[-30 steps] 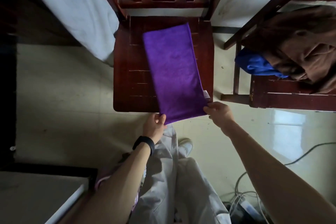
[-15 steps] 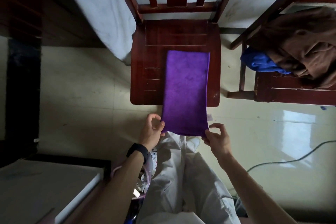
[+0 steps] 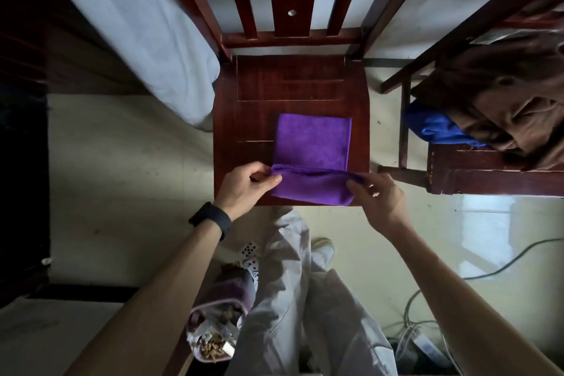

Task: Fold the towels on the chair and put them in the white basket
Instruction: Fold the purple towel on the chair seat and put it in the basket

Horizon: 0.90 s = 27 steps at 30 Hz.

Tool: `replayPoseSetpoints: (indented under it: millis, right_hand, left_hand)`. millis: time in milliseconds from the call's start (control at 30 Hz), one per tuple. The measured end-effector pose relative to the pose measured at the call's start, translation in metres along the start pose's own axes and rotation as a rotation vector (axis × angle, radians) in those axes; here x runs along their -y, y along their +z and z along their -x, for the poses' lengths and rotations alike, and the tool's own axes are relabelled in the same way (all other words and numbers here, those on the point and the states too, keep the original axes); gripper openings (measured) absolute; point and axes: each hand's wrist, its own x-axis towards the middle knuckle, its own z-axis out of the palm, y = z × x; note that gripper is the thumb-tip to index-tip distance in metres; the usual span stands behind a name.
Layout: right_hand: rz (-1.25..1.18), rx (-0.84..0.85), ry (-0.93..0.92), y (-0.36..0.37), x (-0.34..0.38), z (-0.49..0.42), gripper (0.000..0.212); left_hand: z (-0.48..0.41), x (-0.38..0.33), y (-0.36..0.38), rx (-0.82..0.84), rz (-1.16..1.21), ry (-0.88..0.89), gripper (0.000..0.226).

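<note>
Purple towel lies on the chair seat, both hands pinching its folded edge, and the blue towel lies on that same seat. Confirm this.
No: the head view shows the blue towel on the other chair, to the right. The purple towel does lie on the chair seat, left hand and right hand pinching its folded edge.

Purple towel [image 3: 312,143] on a dark red-brown chair [image 3: 259,85] (blue towel [image 3: 433,127] nearby).

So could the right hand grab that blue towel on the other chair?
Probably yes. The blue towel pokes out from under a brown cloth on the next chair, and nothing lies between it and the right hand. That hand would first have to let go of the purple towel.
</note>
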Motion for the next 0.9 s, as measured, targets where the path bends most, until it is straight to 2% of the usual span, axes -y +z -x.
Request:
replayPoseSetpoints:
  millis: [100,200,233,333,467,633,900]
  right_hand:
    - [-0.051,0.008,0.088,0.003,0.006,-0.046,0.009]
    - [-0.127,-0.012,0.179,0.013,0.008,-0.082,0.038]
    - [-0.144,-0.034,0.184,0.017,0.010,-0.091,0.040]
    - [-0.161,-0.093,0.225,0.028,0.011,-0.113,0.032]
    - [-0.182,-0.138,0.273,0.038,0.012,-0.130,0.031]
    - [-0.168,-0.147,0.259,0.043,0.016,-0.139,0.031]
    - [-0.138,-0.166,0.249,0.048,0.017,-0.145,0.032]
  left_hand:
    - [-0.045,-0.011,-0.004,-0.031,-0.033,0.040,0.023]
    - [-0.085,-0.018,-0.001,-0.022,-0.061,-0.002,0.027]
    - [-0.095,-0.020,0.001,-0.030,-0.107,-0.008,0.029]
    - [-0.119,-0.025,0.010,-0.079,-0.194,-0.014,0.035]
    - [-0.135,-0.021,0.021,-0.146,-0.194,-0.036,0.039]
    - [-0.138,-0.012,0.026,-0.155,-0.208,-0.067,0.040]
    - [-0.141,-0.011,0.030,-0.235,-0.234,-0.022,0.037]
